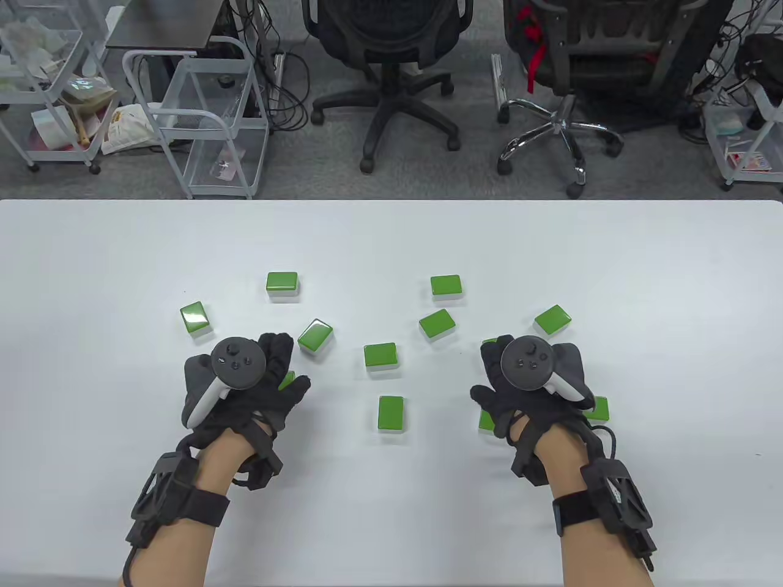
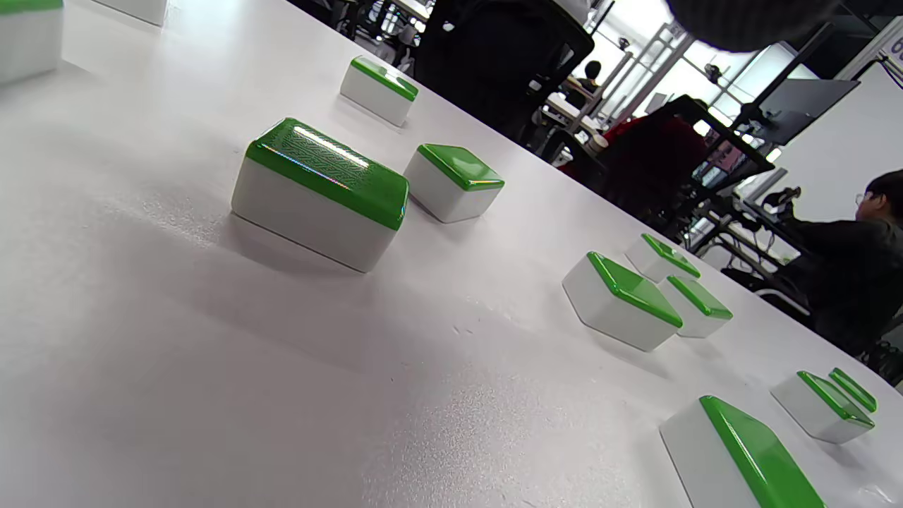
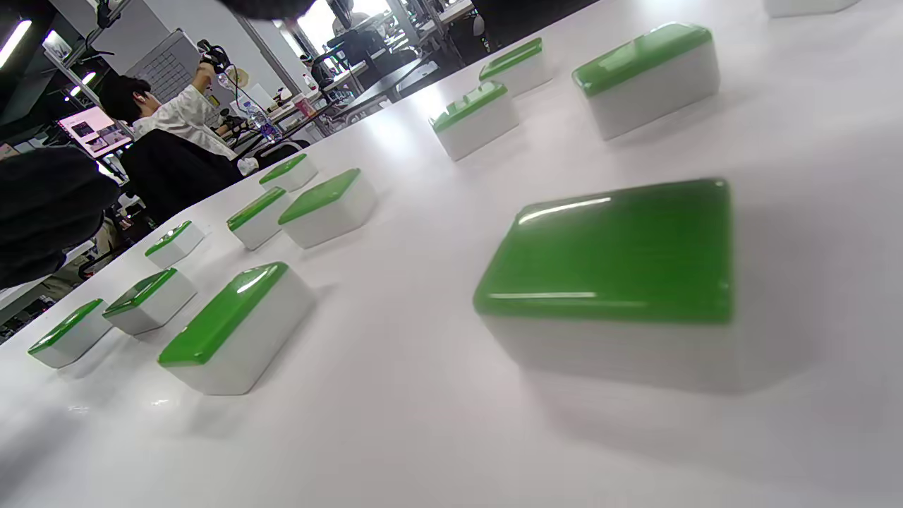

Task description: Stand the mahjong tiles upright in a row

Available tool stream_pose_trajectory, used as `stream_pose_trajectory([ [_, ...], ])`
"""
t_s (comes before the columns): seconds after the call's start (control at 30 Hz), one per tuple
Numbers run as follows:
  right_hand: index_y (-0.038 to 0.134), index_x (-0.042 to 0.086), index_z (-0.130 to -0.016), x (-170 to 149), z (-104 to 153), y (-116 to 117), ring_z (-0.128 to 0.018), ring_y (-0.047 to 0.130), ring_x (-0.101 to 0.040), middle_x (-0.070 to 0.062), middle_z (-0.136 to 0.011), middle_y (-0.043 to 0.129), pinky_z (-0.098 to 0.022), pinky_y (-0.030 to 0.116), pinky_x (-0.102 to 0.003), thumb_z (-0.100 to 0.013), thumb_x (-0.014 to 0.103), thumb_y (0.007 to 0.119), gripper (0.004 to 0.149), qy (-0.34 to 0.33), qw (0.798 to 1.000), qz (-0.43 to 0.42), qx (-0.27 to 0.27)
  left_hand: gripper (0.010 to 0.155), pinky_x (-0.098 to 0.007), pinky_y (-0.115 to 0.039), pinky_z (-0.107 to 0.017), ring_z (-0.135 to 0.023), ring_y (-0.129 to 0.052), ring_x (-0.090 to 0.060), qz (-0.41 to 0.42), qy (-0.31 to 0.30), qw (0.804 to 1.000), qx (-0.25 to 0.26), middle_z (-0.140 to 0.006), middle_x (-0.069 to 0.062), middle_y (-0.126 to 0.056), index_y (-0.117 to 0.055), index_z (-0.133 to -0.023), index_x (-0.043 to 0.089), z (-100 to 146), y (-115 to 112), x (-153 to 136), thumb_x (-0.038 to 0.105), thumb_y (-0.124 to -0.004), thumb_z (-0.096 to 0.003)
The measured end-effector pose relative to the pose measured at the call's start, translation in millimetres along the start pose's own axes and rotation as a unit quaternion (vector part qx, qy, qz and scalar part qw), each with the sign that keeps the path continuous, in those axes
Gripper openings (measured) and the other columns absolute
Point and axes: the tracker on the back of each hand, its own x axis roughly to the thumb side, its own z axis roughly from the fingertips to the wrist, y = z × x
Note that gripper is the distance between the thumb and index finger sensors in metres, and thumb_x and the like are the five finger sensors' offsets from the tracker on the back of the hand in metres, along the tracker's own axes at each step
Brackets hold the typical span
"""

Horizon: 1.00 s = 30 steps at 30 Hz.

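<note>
Green-backed mahjong tiles [image 1: 380,355] lie scattered face down across the white table [image 1: 391,244] — none yet stands upright, and no row has begun, so the task appears to be at its very start. The flat, loose spread suggests a shuffled set waiting to be picked out one by one. From table centre, single tiles sit at 11 o'clock [image 1: 282,285] and 1 o'clock [image 1: 445,286], another at 6 o'clock [image 1: 391,414], with more out toward 9 and 3.

The left hand [image 1: 244,385] hovers low at roughly 8 o'clock, fingers spread and relaxed above a tile [image 1: 286,380] that peeks out beside its thumb; whether the glove touches it cannot be told. The right hand [image 1: 532,385] mirrors it at 4 o'clock, fingers likewise apart, covering parts of two tiles — one at its thumb side [image 1: 486,420], one at its outer edge [image 1: 598,409]. Neither hand grips anything. Both wrist views look along the tabletop at tiles resting flat, green side up.
</note>
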Motion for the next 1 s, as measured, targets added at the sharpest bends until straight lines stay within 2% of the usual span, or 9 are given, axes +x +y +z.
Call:
stream_pose_trajectory([
  [0.4,0.029,0.007,-0.096,-1.7,2.2,-7.5,-0.090,0.019,-0.060,-0.025,-0.102,0.015,-0.058,0.030,-0.077,-0.038,0.045,0.064,0.078,-0.001,1.000,-0.009,-0.010,0.081,-0.058,-0.032,-0.077,-0.110,-0.025,-0.032,-0.005,0.000,1.000,0.000,-0.114,0.008,-0.025,-0.027,-0.098,0.040,0.1,0.2,0.8,0.065,-0.064,-0.0308],
  [0.53,0.033,0.006,-0.096,-2.4,7.8,-18.6,-0.091,0.028,-0.060,-0.026,-0.102,0.022,-0.058,0.037,-0.076,-0.038,0.045,0.066,0.077,0.017,0.999,0.006,-0.041,0.081,-0.058,-0.032,-0.077,-0.110,-0.025,-0.032,-0.007,-0.002,1.000,0.003,-0.114,0.008,-0.025,-0.027,-0.098,0.040,-0.2,0.8,1.4,0.065,-0.064,-0.0308],
  [0.6,0.042,0.004,-0.095,-3.1,12.0,-25.8,-0.090,0.042,-0.062,-0.028,-0.102,0.034,-0.057,0.046,-0.074,-0.038,0.047,0.068,0.076,0.056,0.995,0.044,-0.066,0.081,-0.058,-0.033,-0.077,-0.110,-0.025,-0.031,-0.009,-0.003,1.000,0.004,-0.114,0.008,-0.025,-0.027,-0.098,0.040,-0.3,1.0,1.7,0.065,-0.064,-0.0308],
  [0.67,0.046,0.003,-0.095,-5.0,16.3,-31.0,-0.088,0.052,-0.062,-0.029,-0.102,0.042,-0.056,0.053,-0.072,-0.038,0.049,0.070,0.077,0.105,0.987,0.098,-0.067,0.081,-0.058,-0.033,-0.077,-0.110,-0.025,-0.032,-0.011,-0.004,1.000,0.005,-0.114,0.008,-0.025,-0.027,-0.098,0.040,-0.4,1.1,1.8,0.065,-0.064,-0.0308],
  [0.73,0.049,0.002,-0.094,-10.8,20.7,-34.5,-0.085,0.062,-0.061,-0.030,-0.101,0.048,-0.054,0.060,-0.070,-0.038,0.050,0.071,0.077,0.173,0.971,0.151,-0.063,0.081,-0.058,-0.032,-0.077,-0.110,-0.025,-0.031,-0.012,-0.004,1.000,0.005,-0.114,0.008,-0.025,-0.027,-0.098,0.040,-0.4,1.0,1.8,0.065,-0.064,-0.0307],
  [1.0,0.053,0.000,-0.093,-55.5,21.3,-33.3,-0.077,0.078,-0.059,-0.032,-0.097,0.057,-0.048,0.072,-0.067,-0.037,0.054,0.073,0.079,0.314,0.928,0.199,-0.031,0.081,-0.059,-0.032,-0.077,-0.110,-0.024,-0.032,-0.010,-0.004,1.000,0.006,-0.114,0.008,-0.025,-0.027,-0.098,0.040,0.1,1.7,1.5,0.065,-0.064,-0.0308],
])
